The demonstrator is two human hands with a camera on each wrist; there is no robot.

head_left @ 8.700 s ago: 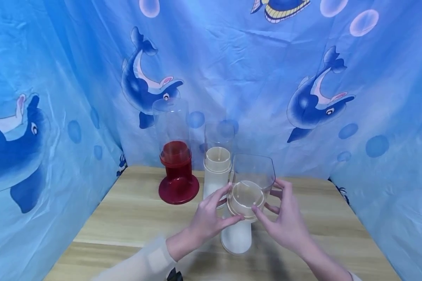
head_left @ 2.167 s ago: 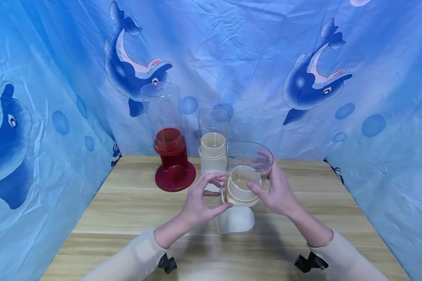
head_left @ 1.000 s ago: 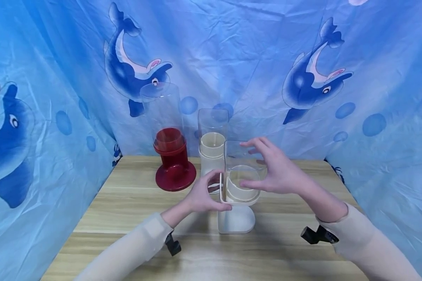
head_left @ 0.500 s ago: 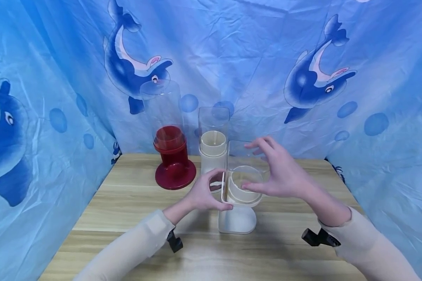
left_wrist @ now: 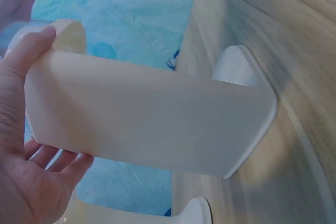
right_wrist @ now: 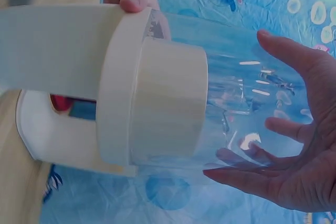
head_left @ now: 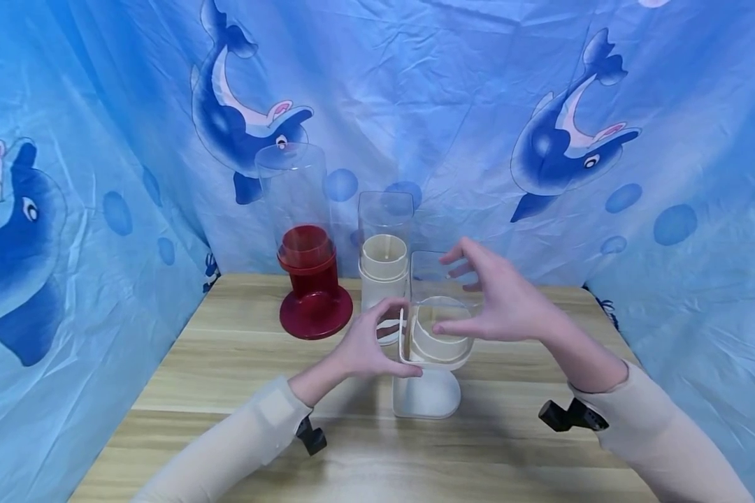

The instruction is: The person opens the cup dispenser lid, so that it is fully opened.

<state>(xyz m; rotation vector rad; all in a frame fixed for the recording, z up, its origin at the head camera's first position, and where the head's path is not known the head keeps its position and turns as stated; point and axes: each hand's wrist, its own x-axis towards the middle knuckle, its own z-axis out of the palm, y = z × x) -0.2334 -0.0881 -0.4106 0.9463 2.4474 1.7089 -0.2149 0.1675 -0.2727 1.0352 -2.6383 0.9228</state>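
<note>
A white stand (head_left: 426,395) with a flat side and a rounded foot stands upright on the table. A clear sleeve (head_left: 429,276) sits over the round cream neck on top. My left hand (head_left: 360,347) grips the stand by its collar from the left; in the left wrist view the thumb lies at the collar, fingers at the opposite edge of the flat white side (left_wrist: 136,114). Higher up on the right, my right hand (head_left: 509,302) curls round the clear sleeve. In the right wrist view thumb and fingers (right_wrist: 236,179) lie along opposite sides of it.
Behind on the left stands a red stand (head_left: 314,311) with a tall clear tube (head_left: 294,192). A second white stand (head_left: 382,288) with its own clear sleeve (head_left: 385,209) is close behind my left hand. A dolphin-print curtain (head_left: 428,126) encloses the wooden table (head_left: 226,412).
The stand has turned, its flat side now leftward. My right hand has shifted from the collar up round the clear sleeve; my left hand has stayed at the collar. Little differs over the last second.
</note>
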